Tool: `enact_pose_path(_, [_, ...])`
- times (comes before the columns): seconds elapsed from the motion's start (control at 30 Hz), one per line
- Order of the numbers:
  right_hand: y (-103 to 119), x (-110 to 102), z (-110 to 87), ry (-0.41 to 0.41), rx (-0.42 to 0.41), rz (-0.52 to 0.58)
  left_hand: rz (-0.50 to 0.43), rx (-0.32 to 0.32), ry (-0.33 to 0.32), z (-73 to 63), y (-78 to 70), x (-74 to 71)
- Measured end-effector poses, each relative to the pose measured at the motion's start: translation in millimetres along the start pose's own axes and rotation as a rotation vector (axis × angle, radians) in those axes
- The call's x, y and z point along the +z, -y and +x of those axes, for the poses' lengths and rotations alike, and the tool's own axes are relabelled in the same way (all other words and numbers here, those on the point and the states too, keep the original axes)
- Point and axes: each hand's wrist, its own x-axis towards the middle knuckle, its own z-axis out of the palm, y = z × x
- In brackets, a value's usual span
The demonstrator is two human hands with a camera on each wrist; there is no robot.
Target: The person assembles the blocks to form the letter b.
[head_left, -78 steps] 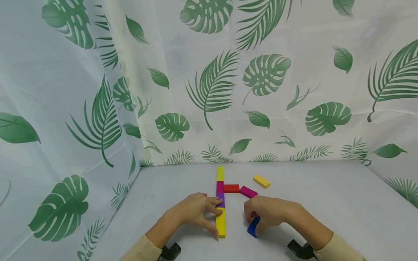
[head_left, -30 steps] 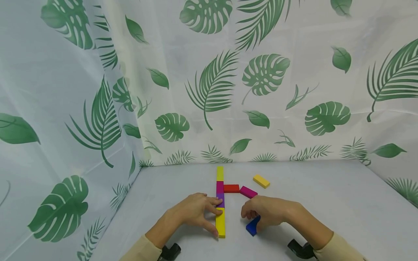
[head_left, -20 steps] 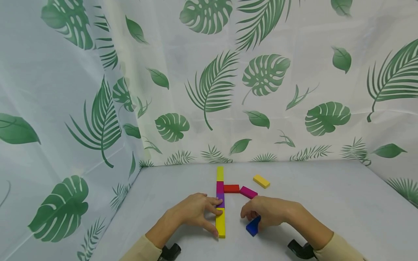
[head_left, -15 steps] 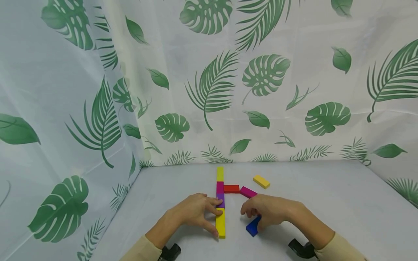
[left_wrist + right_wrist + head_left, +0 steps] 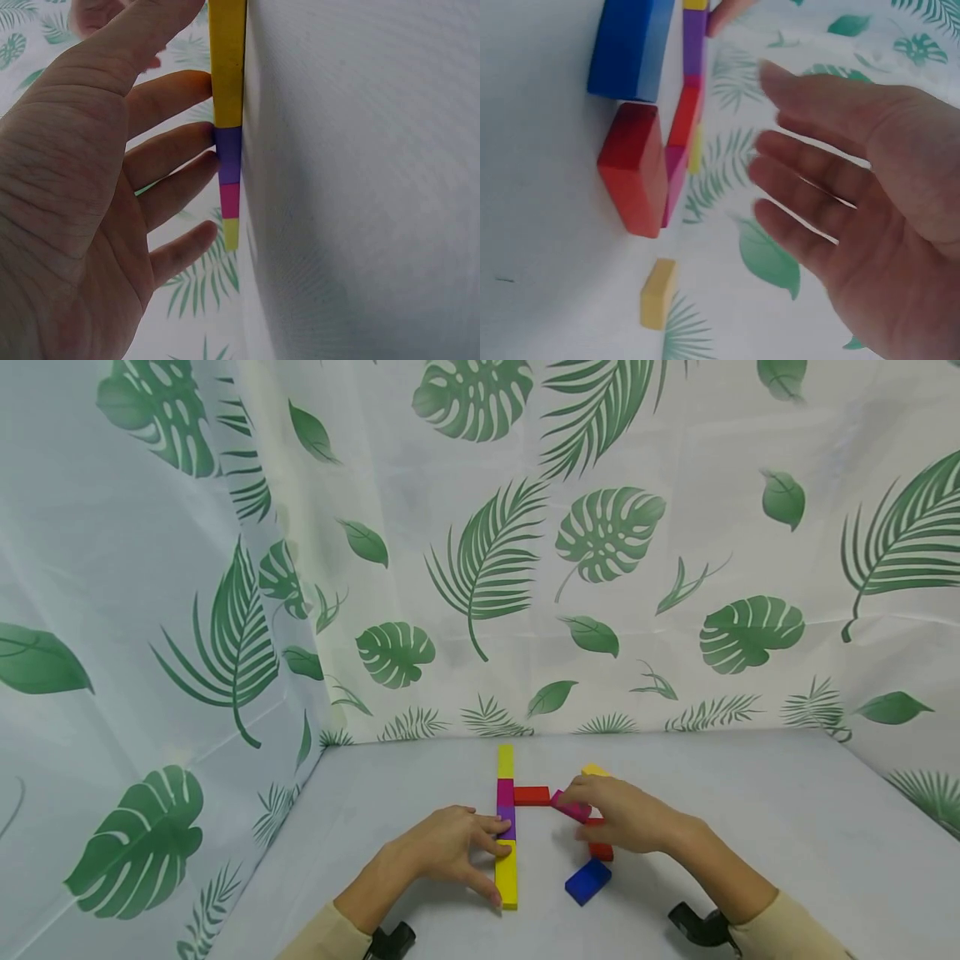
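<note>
Two hands are on the bench low in the frame: I see my left hand with straight fingers pressed against the side of the yellow-and-purple block row at lower centre. My right hand, fingers spread and gripping nothing, hovers over the magenta block and a red block, with the blue block lying free just below it.

The left hand lies open, its straight fingers reaching to a row of flat blocks on the grey table. The fingertips touch the edge of the long yellow block and the purple block. Just beyond the fingertips follow a pink block and a small yellow block.
</note>
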Motion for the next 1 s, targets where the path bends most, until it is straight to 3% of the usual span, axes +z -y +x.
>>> enact_pose_path(0.13, [-4.6, 0.8, 1.2, -0.126, -0.005, -0.066, -0.011, -0.014, 0.008, 0.6, -0.2, 1.0])
enact_pose_path(0.3, [-11.7, 2.5, 2.6, -0.204, 0.051, -0.068, -0.014, -0.026, 0.015, 0.6, -0.4, 1.2])
enact_pose_path(0.73, [-33.3, 5.2, 3.5, -0.267, 0.098, -0.048, -0.001, -0.017, 0.010, 0.0, -0.7, 0.8])
enact_pose_path(1.0, [-43.0, 6.2, 1.7, -0.313, 0.070, -0.058, -0.003, -0.019, 0.014, -0.4, -1.0, 0.8])
